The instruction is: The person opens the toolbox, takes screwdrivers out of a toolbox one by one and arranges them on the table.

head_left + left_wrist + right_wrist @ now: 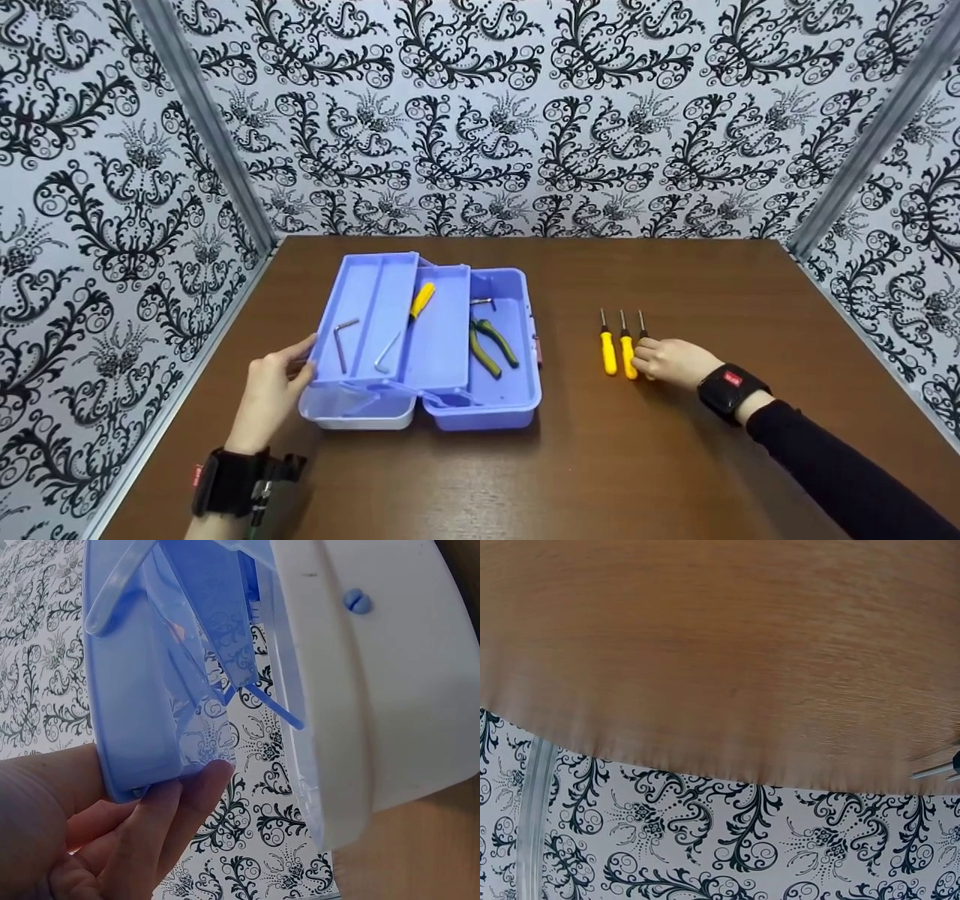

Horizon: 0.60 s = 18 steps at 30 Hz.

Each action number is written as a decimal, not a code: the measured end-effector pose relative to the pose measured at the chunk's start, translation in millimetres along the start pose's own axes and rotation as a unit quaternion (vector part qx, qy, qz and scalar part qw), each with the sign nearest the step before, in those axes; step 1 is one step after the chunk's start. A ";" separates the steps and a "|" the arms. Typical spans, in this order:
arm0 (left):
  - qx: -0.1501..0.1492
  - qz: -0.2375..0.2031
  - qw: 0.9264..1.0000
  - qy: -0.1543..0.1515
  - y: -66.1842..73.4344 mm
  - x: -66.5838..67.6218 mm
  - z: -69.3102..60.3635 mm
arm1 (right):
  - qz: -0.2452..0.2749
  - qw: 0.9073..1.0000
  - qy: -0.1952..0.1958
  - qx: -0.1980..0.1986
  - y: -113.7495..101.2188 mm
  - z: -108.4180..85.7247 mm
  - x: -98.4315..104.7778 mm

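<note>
An opened blue toolbox stands left of the table's middle, its trays fanned out. My left hand pinches the near left corner of the upper tray, thumb and fingers on either side of its wall. Two hex keys lie in that tray. A yellow screwdriver leans in the lower tray, and green-handled pliers rest in the box. To the right, two yellow-handled screwdrivers lie side by side. Beside them, my right hand grips a third screwdriver; its fingers hide the handle.
The brown table reaches back to patterned walls on three sides. A small metal tool lies at the far end of the box. The white lid hangs beneath the left tray.
</note>
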<state>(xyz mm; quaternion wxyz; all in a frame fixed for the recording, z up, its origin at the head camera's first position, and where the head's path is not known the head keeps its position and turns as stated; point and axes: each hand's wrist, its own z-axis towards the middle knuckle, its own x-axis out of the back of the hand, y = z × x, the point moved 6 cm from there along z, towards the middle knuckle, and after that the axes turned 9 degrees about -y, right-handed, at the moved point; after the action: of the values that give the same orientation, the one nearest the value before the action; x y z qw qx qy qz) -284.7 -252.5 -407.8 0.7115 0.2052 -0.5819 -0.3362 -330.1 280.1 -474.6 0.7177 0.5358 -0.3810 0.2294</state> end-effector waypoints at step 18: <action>-0.012 0.003 1.000 0.005 1.8 1.3 -1.3 | 0.100 0.978 -0.043 -0.180 20.0 -12.6 10.9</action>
<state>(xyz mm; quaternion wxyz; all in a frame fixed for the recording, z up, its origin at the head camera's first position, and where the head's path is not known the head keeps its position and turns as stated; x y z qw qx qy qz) -282.8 -252.3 -405.9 0.7182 0.1964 -0.5746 -0.3398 -334.5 297.5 -455.8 0.7586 0.3662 -0.4987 0.2044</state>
